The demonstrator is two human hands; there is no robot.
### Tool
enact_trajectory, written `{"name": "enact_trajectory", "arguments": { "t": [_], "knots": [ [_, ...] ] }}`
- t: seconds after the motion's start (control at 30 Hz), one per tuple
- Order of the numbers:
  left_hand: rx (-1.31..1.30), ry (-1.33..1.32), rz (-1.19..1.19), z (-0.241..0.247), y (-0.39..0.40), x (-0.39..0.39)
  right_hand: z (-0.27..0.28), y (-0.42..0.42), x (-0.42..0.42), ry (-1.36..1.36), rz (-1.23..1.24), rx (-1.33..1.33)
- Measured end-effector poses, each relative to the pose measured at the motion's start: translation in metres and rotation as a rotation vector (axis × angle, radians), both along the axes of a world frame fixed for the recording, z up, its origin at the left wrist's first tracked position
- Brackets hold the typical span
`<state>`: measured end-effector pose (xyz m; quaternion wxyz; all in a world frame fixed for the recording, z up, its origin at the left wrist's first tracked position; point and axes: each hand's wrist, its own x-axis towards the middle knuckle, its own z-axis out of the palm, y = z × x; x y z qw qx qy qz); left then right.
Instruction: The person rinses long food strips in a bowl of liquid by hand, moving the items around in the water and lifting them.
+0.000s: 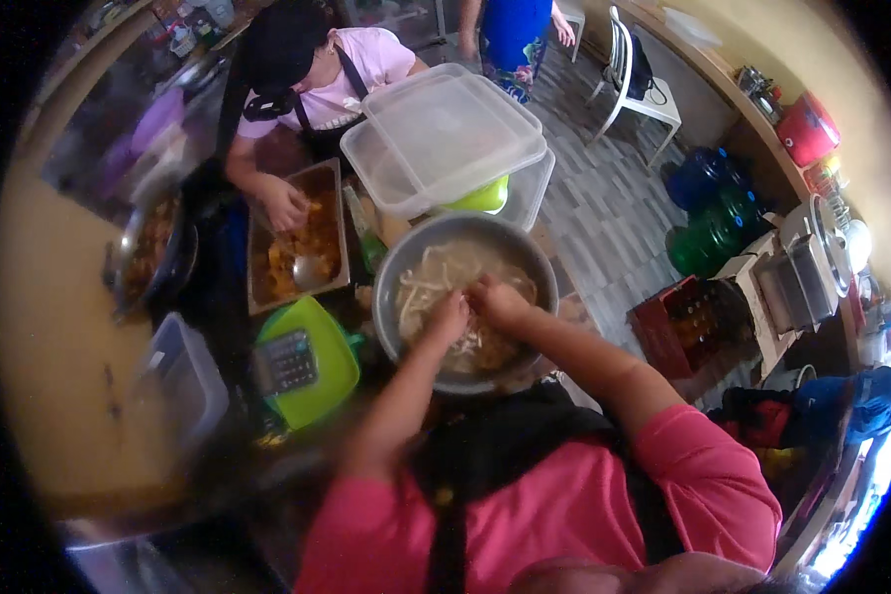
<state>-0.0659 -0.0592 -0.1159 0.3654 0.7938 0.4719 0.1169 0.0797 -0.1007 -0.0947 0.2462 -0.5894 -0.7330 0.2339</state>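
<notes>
A round grey metal bowl (pixel 384 297) stands before me, holding cloudy liquid and pale strips of food (pixel 423 286) that I cannot name for sure. Both my hands are inside it, close together near its middle. My left hand (pixel 451 318) has its fingers bent near the pale pieces. My right hand (pixel 496 303) is beside it, fingers bent downward. Blur and the small size of the fingers hide whether either hand grips a piece. Left of the bowl lies a green plastic lid or container (pixel 327 371) with a dark calculator (pixel 288 361) on it.
Clear plastic containers (pixel 445 141) are stacked behind the bowl. A co-worker's hand (pixel 286 204) reaches into a metal tray (pixel 344 252) of orange-brown food with a spoon. A pan (pixel 122 275) and an empty plastic bin (pixel 193 371) are at left. Another person stands beyond, near a white chair (pixel 624 89).
</notes>
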Motion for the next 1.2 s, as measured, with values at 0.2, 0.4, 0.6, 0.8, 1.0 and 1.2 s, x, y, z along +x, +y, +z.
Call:
{"name": "enact_trajectory", "arguments": {
  "t": [0.2,0.4,0.6,0.8,1.0,1.2],
  "knots": [
    [-0.028,0.129,0.054,-0.012,0.003,0.000,-0.001,0.000,-0.003,-0.067,-0.024,-0.057],
    [-0.004,0.048,0.093,-0.009,0.011,-0.004,-0.016,0.000,0.002,-0.007,-0.004,-0.097],
    [-0.200,0.002,0.057,0.009,0.015,-0.004,-0.012,0.001,0.025,0.168,0.077,0.052],
    [-0.051,-0.259,-0.086,-0.008,0.007,-0.009,0.003,0.002,0.022,0.150,0.056,-0.021],
    [0.054,-0.290,-0.034,0.013,-0.001,-0.015,0.020,0.003,0.026,0.119,-0.001,-0.376],
    [0.055,-0.064,-0.098,0.035,-0.003,-0.014,-0.004,-0.003,0.023,0.247,0.039,-0.042]
  ]
}}
